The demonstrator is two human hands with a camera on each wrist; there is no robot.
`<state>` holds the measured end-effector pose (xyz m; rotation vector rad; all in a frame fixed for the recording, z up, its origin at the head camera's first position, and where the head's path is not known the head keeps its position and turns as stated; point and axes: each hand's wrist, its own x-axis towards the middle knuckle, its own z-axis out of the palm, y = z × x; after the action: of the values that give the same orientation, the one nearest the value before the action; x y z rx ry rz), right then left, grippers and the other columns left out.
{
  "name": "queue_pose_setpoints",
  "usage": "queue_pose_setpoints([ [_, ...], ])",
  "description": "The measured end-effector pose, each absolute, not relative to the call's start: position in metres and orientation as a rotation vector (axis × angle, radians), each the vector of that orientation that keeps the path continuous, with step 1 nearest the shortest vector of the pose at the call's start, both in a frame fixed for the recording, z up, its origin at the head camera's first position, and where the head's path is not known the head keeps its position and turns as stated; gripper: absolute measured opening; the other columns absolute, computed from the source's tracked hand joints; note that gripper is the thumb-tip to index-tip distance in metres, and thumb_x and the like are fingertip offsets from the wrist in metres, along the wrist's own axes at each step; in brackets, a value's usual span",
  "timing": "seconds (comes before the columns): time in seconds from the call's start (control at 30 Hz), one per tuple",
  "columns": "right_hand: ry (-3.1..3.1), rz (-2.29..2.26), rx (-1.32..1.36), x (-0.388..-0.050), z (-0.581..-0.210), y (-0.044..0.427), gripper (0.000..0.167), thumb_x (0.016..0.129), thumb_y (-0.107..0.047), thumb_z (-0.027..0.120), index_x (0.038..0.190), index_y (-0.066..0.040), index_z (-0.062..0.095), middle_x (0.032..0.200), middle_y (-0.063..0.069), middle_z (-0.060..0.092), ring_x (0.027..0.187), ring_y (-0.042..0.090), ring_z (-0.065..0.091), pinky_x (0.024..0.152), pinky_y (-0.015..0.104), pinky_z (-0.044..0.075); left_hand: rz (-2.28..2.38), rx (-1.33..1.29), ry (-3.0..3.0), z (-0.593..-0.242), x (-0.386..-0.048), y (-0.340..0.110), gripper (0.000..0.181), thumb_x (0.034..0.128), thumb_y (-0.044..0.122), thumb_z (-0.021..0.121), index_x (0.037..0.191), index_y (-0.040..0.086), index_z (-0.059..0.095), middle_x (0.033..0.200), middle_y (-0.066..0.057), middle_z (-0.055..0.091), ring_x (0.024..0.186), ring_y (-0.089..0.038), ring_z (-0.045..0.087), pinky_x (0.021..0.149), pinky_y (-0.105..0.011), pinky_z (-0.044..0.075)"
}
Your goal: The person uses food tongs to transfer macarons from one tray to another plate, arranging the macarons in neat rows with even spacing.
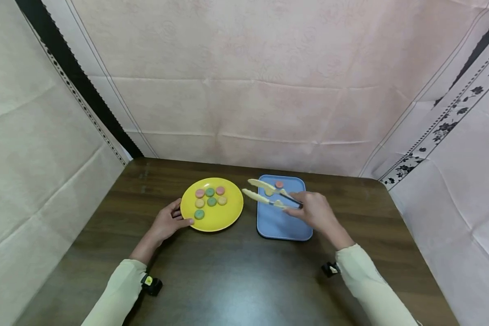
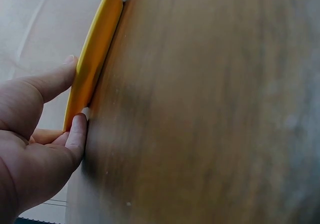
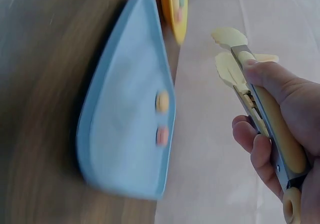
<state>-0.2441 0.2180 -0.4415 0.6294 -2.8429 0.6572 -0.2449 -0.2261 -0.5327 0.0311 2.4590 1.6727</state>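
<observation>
My left hand [image 1: 166, 226] holds the rim of a yellow plate [image 1: 228, 220]. Its thumb lies on the rim while its fingers [image 2: 75, 139] are at the plate's outer side and underside. On the plate sit several pink, green and yellow macarons [image 1: 212, 201]. In my right hand [image 1: 315, 212] is a pair of tongs [image 3: 282, 134] with cream tips, raised over a blue tray [image 1: 284, 226]. The tips stand apart, with nothing seen between them. A pink macaron [image 3: 162, 135] and a yellow macaron [image 3: 162, 102] lie near the tray's far end.
Plate and tray stand side by side on a dark wooden table [image 1: 228, 280], a narrow gap between them. Pale cloth [image 1: 244, 108] hangs behind the table and on both sides. A small black device [image 1: 152, 285] is worn on each wrist.
</observation>
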Motion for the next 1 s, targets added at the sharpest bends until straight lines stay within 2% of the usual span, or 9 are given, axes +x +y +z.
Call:
queue_pose_setpoints([
  [0.13, -2.866, 0.653, 0.517, -0.248, -0.445, 0.242, 0.056, 0.086, -0.036, 0.084, 0.126, 0.0, 0.072, 0.1, 0.014, 0.076, 0.064, 0.014, 0.052, 0.055, 0.027, 0.043, 1.665, 0.03, 2.464, -0.531, -0.245, -0.227, 0.091, 0.0928, 0.015, 0.078, 0.161, -0.004, 0.019, 0.157, -0.027, 0.039, 0.134, -0.041, 0.052, 0.096, -0.032, 0.056],
  [0.23, -2.876, 0.643, 0.475, -0.251, -0.452, 0.256, 0.056, 0.086, -0.036, 0.084, 0.126, 0.001, 0.072, 0.107, 0.016, 0.076, 0.067, 0.016, 0.052, 0.056, 0.028, 0.041, 1.667, 0.025, 2.463, -0.532, -0.245, -0.227, 0.091, 0.0927, 0.014, 0.078, 0.161, -0.004, 0.02, 0.156, -0.027, 0.039, 0.134, -0.04, 0.052, 0.096, -0.032, 0.056],
  [0.4, -2.901, 0.654, 0.425, -0.254, -0.464, 0.269, 0.055, 0.086, -0.036, 0.084, 0.125, 0.001, 0.072, 0.08, 0.005, 0.069, 0.061, 0.015, 0.047, 0.05, 0.027, 0.034, 1.667, 0.017, 2.464, -0.533, -0.246, -0.227, 0.091, 0.0922, 0.015, 0.079, 0.16, -0.004, 0.021, 0.156, -0.027, 0.04, 0.134, -0.04, 0.052, 0.097, -0.033, 0.055],
  [0.47, -2.918, 0.658, 0.41, -0.254, -0.468, 0.272, 0.055, 0.086, -0.036, 0.084, 0.125, 0.001, 0.072, 0.075, 0.003, 0.065, 0.061, 0.015, 0.046, 0.05, 0.027, 0.034, 1.669, 0.014, 2.463, -0.533, -0.245, -0.227, 0.092, 0.092, 0.015, 0.079, 0.16, -0.004, 0.021, 0.156, -0.027, 0.04, 0.134, -0.04, 0.053, 0.097, -0.033, 0.055],
  [0.8, -2.966, 0.658, 0.378, -0.256, -0.485, 0.276, 0.056, 0.086, -0.037, 0.084, 0.125, 0.002, 0.072, 0.098, 0.014, 0.075, 0.067, 0.018, 0.051, 0.055, 0.029, 0.036, 1.659, 0.01, 2.469, -0.534, -0.245, -0.225, 0.093, 0.0919, 0.017, 0.079, 0.161, -0.003, 0.021, 0.156, -0.027, 0.04, 0.134, -0.04, 0.053, 0.098, -0.035, 0.055],
  [1.0, -3.002, 0.658, 0.364, -0.258, -0.487, 0.274, 0.058, 0.087, -0.037, 0.083, 0.128, 0.003, 0.07, 0.09, 0.01, 0.072, 0.065, 0.018, 0.051, 0.052, 0.028, 0.035, 1.658, 0.011, 2.474, -0.534, -0.245, -0.226, 0.093, 0.0917, 0.018, 0.08, 0.161, -0.003, 0.021, 0.155, -0.027, 0.041, 0.134, -0.04, 0.053, 0.098, -0.036, 0.055],
])
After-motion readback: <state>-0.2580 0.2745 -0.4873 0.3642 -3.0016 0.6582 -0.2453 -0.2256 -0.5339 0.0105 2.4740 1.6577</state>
